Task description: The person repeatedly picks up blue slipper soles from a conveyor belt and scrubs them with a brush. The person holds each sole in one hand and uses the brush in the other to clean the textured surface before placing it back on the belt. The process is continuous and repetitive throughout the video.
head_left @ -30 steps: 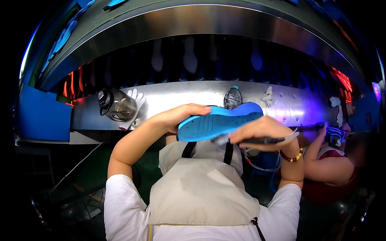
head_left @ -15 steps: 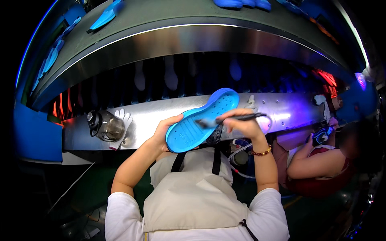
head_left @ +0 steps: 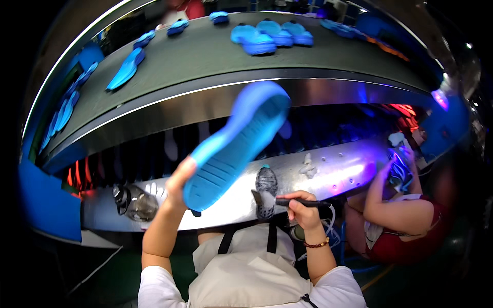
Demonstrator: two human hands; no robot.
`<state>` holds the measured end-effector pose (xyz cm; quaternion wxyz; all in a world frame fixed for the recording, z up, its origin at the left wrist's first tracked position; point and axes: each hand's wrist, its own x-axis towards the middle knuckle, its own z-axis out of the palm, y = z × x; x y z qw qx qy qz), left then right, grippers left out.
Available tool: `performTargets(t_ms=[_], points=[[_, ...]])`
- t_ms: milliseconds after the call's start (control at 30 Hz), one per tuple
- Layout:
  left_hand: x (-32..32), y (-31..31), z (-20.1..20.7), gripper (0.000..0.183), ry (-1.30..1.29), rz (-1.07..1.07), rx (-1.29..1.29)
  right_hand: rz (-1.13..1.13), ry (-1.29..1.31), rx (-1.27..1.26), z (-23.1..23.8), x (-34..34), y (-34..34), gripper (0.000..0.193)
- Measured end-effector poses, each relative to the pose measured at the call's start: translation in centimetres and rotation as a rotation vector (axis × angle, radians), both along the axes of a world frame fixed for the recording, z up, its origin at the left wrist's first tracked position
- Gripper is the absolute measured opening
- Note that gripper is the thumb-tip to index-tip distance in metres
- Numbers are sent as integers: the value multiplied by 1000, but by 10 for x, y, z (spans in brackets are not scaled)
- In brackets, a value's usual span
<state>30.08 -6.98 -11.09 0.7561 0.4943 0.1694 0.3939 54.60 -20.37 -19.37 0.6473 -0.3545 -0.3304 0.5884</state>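
My left hand (head_left: 179,179) grips a blue shoe sole (head_left: 231,154) by its lower left edge and holds it up, tilted, over the metal shelf; the sole is smeared by motion. Grooves run across its recessed inside. In my right hand (head_left: 305,209) is a brush (head_left: 300,202), its dark handle pinched between thumb and fingers. The brush's pale bristles lie over a dark, speckled, shoe-shaped piece (head_left: 266,179) on the shelf. Whether the bristles touch that piece I cannot tell.
Several blue soles (head_left: 259,45) lie on the green conveyor belt (head_left: 190,56) beyond the metal shelf (head_left: 328,177). A dark bottle (head_left: 137,203) and a white glove (head_left: 156,191) are at left. At right, a co-worker's arm (head_left: 403,215) reaches toward a blue-and-white item (head_left: 399,167).
The blue sole has been lifted up and away from the brush in my left hand. My right hand has moved down with the brush, over the dark piece. The view has shifted, showing more belt.
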Motion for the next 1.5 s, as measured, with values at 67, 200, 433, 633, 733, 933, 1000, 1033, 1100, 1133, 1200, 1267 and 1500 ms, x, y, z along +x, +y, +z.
performTargets(t_ms=[67, 200, 433, 633, 733, 933, 1000, 1033, 1100, 1133, 1200, 1267, 1500], points=[[13, 21, 41, 63, -186, 49, -19, -81, -33, -68, -12, 13, -1, 15], [21, 122, 58, 62, -690, 124, -206, -67, -11, -96, -19, 12, -4, 15], [132, 151, 68, 67, -45, 430, 164, -156, -21, -178, -30, 25, -15, 15], [173, 198, 70, 67, 896, 782, 1338, -148, -107, -175, -24, 20, -20, 17], [174, 191, 70, 41, 1161, 805, 1292, -171, -164, -156, -22, 21, -19, 20], [123, 128, 71, 28, 544, 1187, 1376, -229, -132, -191, -17, 31, -22, 22], [103, 101, 50, 28, 210, 1313, 1054, -240, -101, -134, -24, 33, -22, 22], [97, 86, 40, 29, 9, 1343, 836, -227, -88, -103, -24, 33, -19, 22], [91, 69, 25, 36, -168, 1078, 431, -237, -69, -57, -14, 33, -15, 23], [79, 65, 17, 41, -176, 676, 197, -239, -54, -31, -9, 34, -14, 24], [50, 56, -17, 52, -141, 187, -42, -256, -16, 48, 6, 33, -11, 23], [37, 38, -58, 62, -253, 21, -35, -257, 11, 102, 18, 29, -13, 23], [62, -37, -149, 97, -216, -401, -711, -101, -175, 7, 10, 12, 19, 20]])
